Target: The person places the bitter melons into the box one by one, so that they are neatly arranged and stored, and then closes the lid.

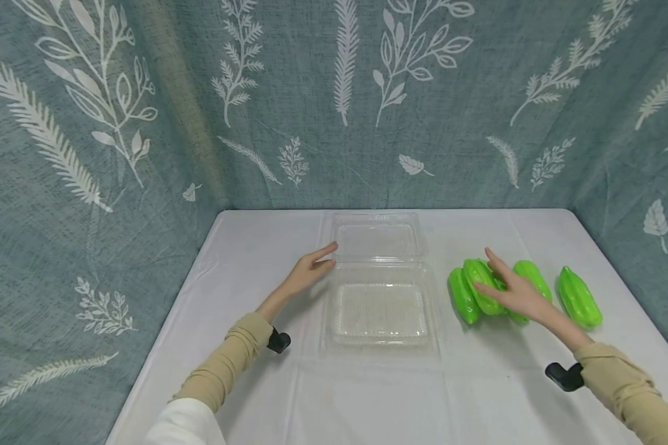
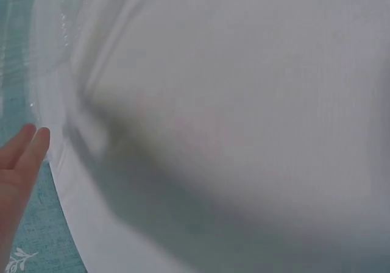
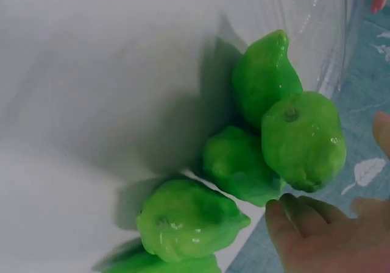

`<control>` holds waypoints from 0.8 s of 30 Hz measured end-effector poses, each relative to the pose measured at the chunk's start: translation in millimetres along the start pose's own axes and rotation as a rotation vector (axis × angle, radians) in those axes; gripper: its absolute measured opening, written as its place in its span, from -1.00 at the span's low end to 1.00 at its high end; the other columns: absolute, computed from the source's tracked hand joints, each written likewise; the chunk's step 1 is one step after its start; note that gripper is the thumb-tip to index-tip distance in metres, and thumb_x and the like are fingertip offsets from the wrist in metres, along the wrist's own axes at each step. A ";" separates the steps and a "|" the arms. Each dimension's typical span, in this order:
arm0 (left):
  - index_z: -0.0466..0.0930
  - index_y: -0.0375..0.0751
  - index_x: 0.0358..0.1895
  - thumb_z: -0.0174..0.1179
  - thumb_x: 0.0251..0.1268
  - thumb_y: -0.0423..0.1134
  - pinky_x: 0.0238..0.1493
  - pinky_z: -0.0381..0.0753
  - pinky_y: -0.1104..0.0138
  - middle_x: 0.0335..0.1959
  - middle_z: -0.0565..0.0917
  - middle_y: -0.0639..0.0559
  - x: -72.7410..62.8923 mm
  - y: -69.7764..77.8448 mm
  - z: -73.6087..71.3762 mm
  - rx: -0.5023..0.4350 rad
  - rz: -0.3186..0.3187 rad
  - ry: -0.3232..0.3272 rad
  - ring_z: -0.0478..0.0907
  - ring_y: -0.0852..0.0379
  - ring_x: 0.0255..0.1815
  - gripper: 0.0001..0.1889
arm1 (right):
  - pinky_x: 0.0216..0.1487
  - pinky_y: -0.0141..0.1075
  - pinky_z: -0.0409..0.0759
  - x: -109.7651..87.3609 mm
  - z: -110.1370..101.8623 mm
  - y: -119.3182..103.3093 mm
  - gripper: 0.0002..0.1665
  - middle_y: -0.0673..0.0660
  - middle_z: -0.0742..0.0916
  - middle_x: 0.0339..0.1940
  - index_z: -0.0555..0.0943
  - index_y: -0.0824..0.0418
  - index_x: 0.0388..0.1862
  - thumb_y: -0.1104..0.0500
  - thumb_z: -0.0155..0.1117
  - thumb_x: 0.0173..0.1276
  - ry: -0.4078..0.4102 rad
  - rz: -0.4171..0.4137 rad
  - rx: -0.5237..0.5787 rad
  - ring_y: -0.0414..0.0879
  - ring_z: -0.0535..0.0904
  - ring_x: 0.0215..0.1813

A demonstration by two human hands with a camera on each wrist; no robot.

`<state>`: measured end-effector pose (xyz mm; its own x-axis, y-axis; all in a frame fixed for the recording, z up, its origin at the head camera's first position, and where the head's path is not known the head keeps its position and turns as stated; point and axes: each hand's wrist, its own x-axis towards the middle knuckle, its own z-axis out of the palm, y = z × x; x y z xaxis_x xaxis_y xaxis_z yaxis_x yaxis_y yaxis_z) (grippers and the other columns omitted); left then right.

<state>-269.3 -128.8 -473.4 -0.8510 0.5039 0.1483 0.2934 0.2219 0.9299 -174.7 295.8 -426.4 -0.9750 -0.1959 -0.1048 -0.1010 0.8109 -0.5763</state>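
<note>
A clear plastic clamshell box lies unfolded on the table, its lid [image 1: 375, 240] at the back and its base [image 1: 378, 350] nearer me. My left hand [image 1: 306, 272] is at the box's left side by the hinge, fingers extended and holding nothing. To the right of the box lie several glossy green ridged toy vegetables with pointed tips. My right hand [image 1: 518, 296] reaches over them with fingers and thumb spread. In the right wrist view, one vegetable [image 3: 303, 142] rests on top of others, close to my fingertips [image 3: 277, 215].
Another green vegetable [image 1: 580, 298] lies apart, toward the table's right edge. A white cloth covers the table [image 1: 256, 247]. Teal leaf-patterned curtains [image 1: 312, 154] hang behind and at both sides. Each wrist carries a black camera mount [image 1: 279, 341].
</note>
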 end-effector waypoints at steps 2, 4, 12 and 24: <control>0.21 -0.53 0.34 0.00 0.41 -0.42 0.34 0.42 0.03 0.41 0.19 -0.38 -0.5 -1.1 2.7 -0.011 0.005 0.009 0.34 -0.35 0.30 -0.51 | 0.27 0.38 0.28 -1.1 1.3 -0.3 0.01 0.56 0.25 0.38 -0.19 0.27 0.54 -0.14 0.08 0.40 0.011 0.005 0.000 0.51 0.21 0.34; 0.23 -0.53 0.33 0.02 0.39 -0.42 0.31 0.45 0.04 0.40 0.22 -0.37 -0.7 -2.7 5.3 -0.019 0.009 0.019 0.39 -0.35 0.26 -0.52 | 0.29 0.38 0.28 -2.5 2.7 -0.4 -0.01 0.57 0.26 0.37 -0.15 0.29 0.53 -0.13 0.09 0.40 0.021 0.008 0.003 0.51 0.21 0.34; 0.29 -0.49 0.31 0.07 0.37 -0.39 0.27 0.51 0.07 0.37 0.32 -0.31 -0.7 -8.0 15.2 -0.005 -0.008 0.057 0.43 -0.30 0.24 -0.52 | 0.32 0.31 0.30 -4.9 8.5 0.7 -0.04 0.54 0.24 0.39 -0.03 0.36 0.50 -0.12 0.12 0.39 0.064 0.006 0.008 0.47 0.22 0.35; 0.39 -0.58 0.19 0.08 0.32 -0.48 0.27 0.52 0.11 0.28 0.40 -0.40 0.1 -11.6 25.9 0.031 0.060 0.152 0.39 -0.29 0.28 -0.60 | 0.24 0.24 0.45 -6.3 13.8 0.6 -0.10 0.55 0.26 0.38 0.07 0.45 0.45 -0.11 0.11 0.41 0.092 0.044 0.037 0.48 0.29 0.30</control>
<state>-261.5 -109.7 -492.9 -0.8868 0.3855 0.2548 0.3571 0.2216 0.9074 -165.9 289.9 -437.2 -0.9926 -0.1076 -0.0569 -0.0517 0.7962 -0.6028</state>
